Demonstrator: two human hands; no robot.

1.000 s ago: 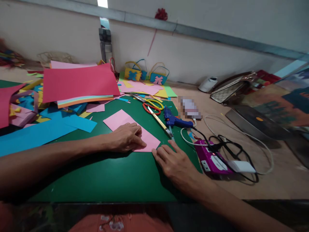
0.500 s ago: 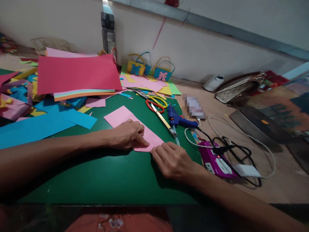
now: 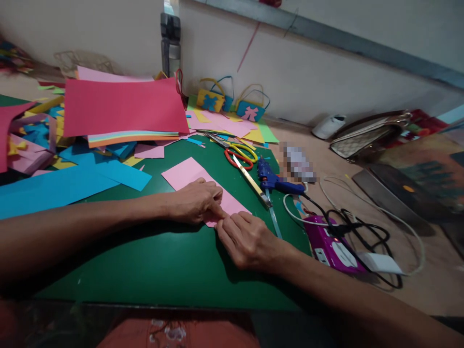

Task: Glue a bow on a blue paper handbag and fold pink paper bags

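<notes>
A strip of pink paper lies slantwise on the green table mat. My left hand rests on its middle, fingers curled, with thumb and index finger pressing near the front edge. My right hand is closed at the paper's near right edge, its fingertips pinching or pressing that edge close to the left fingertips. Both hands cover part of the front edge, so the fold there is mostly hidden.
Scissors with red and yellow handles, a cutter knife and a blue glue gun lie beyond the right hand. A purple power strip with cables sits right. Stacked red paper, blue strips and small paper bags lie behind.
My right hand has slid left along the paper's front edge, up to the left fingertips. The left hand stays on the paper; the whole view has shifted slightly.
</notes>
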